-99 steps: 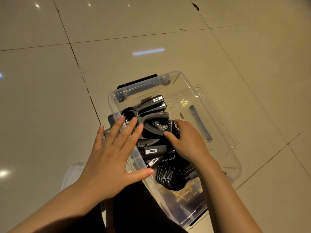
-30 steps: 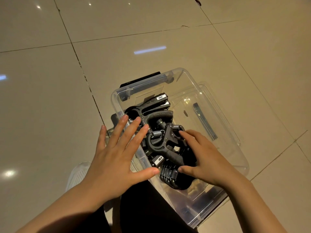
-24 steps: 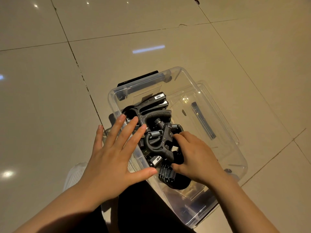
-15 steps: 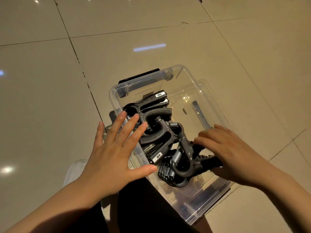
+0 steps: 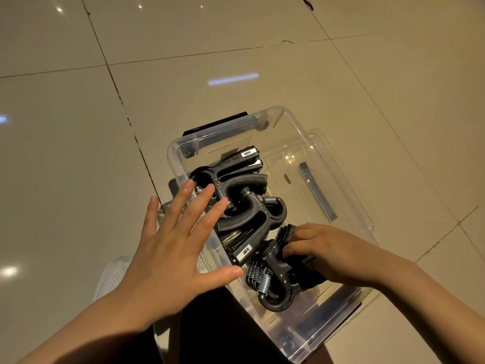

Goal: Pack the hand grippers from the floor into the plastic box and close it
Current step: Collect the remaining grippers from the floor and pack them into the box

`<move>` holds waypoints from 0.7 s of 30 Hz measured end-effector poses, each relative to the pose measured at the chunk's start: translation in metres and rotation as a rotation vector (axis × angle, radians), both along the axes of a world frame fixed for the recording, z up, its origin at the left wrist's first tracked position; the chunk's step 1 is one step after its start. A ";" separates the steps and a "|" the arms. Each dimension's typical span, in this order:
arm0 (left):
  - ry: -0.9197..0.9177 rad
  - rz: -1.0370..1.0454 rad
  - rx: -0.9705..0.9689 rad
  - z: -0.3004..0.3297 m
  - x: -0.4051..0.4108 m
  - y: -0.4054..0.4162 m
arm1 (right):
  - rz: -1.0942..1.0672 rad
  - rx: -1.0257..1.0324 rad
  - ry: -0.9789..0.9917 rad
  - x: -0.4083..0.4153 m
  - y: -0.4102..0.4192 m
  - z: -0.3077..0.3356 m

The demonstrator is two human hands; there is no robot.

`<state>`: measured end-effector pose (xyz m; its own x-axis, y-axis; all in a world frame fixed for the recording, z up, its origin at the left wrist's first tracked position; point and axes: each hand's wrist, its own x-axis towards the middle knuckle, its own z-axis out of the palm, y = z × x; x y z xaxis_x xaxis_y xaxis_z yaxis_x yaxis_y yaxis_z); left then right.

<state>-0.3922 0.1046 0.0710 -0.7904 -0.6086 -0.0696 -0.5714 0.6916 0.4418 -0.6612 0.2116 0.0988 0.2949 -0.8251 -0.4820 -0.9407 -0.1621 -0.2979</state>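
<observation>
Head view: left hand (image 5: 168,256) spread flat on plastic box (image 5: 309,143) rim, right hand (image 5: 333,256) clutching hand grippers (image 5: 275,269) inside.

Lighting: dim, warm yellow-brown cast throughout; glossy tiled floor (image 5: 341,74) carries small white point reflections along its far-left edge and top, plus one pale bluish streak just beyond the plastic box (image 5: 309,143). Glare: faint highlights on the box's clear walls; contents read as near-black masses with little detail. Image quality: sharp at centre, grout lines bowing outward toward frame edges, forearms darkening into shadow at bottom.
</observation>
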 end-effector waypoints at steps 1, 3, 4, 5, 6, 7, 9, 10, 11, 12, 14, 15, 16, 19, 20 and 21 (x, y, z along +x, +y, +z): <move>0.001 0.002 0.002 0.000 0.000 0.000 | 0.014 -0.015 0.009 0.000 -0.002 -0.001; 0.002 0.005 0.004 0.000 0.000 0.000 | 0.033 -0.007 0.043 0.002 -0.007 -0.003; 0.002 0.004 0.003 0.000 0.000 0.000 | 0.037 0.019 0.066 0.002 -0.009 -0.003; 0.002 0.002 0.001 -0.001 0.000 0.000 | 0.038 0.036 0.073 0.001 -0.009 -0.004; 0.003 0.001 -0.003 -0.001 0.000 0.000 | 0.044 0.036 0.073 -0.001 -0.010 -0.004; 0.006 -0.001 -0.004 -0.001 0.000 0.000 | 0.055 0.022 0.074 -0.003 -0.011 -0.003; 0.013 0.000 -0.003 -0.002 0.001 0.000 | 0.082 -0.012 0.090 -0.007 -0.010 -0.004; 0.016 0.001 -0.003 -0.002 0.001 -0.001 | 0.087 -0.021 0.102 -0.008 -0.008 -0.005; 0.017 0.002 -0.003 -0.002 0.001 -0.001 | 0.090 -0.028 0.118 -0.008 -0.006 -0.005; 0.017 0.003 -0.004 -0.002 0.001 -0.001 | 0.091 -0.040 0.131 -0.008 -0.004 -0.006; 0.014 0.002 -0.006 -0.002 0.001 -0.001 | 0.091 -0.069 0.143 -0.008 0.000 -0.009; 0.011 0.002 -0.009 -0.002 0.001 -0.001 | 0.094 -0.088 0.146 -0.008 0.001 -0.010; 0.007 0.000 -0.013 -0.002 0.001 -0.001 | 0.102 -0.106 0.148 -0.007 0.001 -0.010; -0.002 -0.008 -0.022 -0.003 0.001 -0.001 | 0.135 -0.127 0.167 -0.004 -0.001 -0.011; -0.004 -0.010 -0.023 -0.003 0.001 -0.001 | 0.138 -0.118 0.177 -0.003 -0.002 -0.011; -0.003 -0.010 -0.022 -0.003 0.001 -0.001 | 0.133 -0.111 0.182 -0.002 -0.001 -0.011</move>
<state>-0.3913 0.1037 0.0676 -0.7961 -0.6023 -0.0586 -0.5660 0.7069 0.4242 -0.6634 0.2103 0.0876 0.3212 -0.8354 -0.4461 -0.9454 -0.3107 -0.0988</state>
